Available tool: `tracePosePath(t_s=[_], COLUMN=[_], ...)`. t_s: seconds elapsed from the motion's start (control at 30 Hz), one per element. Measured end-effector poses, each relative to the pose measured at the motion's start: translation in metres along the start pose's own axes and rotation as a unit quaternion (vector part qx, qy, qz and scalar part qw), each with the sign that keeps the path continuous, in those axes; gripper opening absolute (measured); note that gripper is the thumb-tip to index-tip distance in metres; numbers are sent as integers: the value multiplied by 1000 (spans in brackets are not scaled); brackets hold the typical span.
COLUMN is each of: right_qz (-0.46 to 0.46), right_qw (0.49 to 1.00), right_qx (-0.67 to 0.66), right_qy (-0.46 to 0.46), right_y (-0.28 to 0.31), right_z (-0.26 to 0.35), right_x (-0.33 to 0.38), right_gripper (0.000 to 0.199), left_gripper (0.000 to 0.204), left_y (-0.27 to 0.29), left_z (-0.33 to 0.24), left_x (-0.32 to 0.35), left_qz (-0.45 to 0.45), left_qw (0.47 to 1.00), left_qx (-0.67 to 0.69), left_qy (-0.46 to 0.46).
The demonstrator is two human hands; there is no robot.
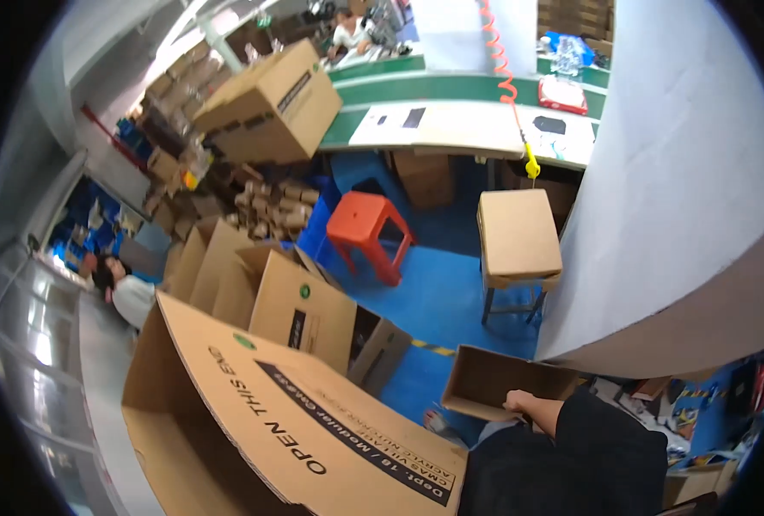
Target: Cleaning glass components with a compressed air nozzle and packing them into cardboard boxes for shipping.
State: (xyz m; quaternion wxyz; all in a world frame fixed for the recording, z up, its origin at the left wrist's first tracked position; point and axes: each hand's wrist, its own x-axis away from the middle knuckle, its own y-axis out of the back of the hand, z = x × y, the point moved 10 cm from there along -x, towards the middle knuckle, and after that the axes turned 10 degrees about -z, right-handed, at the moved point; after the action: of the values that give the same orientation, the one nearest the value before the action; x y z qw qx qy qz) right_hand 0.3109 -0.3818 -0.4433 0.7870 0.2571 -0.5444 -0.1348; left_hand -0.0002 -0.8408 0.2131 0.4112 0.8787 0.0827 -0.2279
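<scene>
Floor (440, 279) spreads blue beneath a red stool (361, 218), right fingers (513, 400) clamped on an open carton (492, 376).

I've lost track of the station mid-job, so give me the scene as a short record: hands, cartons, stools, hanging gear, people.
left hand: not in view
right hand: at the near side of the small open carton; grip unclear
lower left: large open carton, printed panel showing
stools: red stool; dark-legged stool under a closed carton
hanging: coiled red hose, yellow end piece
people: one at left, another beyond the green bench
</scene>
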Motion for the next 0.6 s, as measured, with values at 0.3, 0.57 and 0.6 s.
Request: tracePosePath(t_s=[0.3, 0.57, 0.6], right_qz=[-93, 63, 30], right_qw=[853, 702, 754], right_qx=[-369, -391, -375], right_qy=[357, 592, 538], right_y=[210, 197, 184], right_z=[330, 403, 391], right_x=[135, 245, 227], right_gripper=[40, 59, 61], left_gripper=[69, 71, 71], left_y=[24, 98, 110], left_z=[-36, -113, -126], left_x=[-106, -117, -114], left_qz=[-20, -56, -61], left_qw=[993, 982, 980], left_qx=[31, -35, -42], left_qy=[-114, -178, -186])
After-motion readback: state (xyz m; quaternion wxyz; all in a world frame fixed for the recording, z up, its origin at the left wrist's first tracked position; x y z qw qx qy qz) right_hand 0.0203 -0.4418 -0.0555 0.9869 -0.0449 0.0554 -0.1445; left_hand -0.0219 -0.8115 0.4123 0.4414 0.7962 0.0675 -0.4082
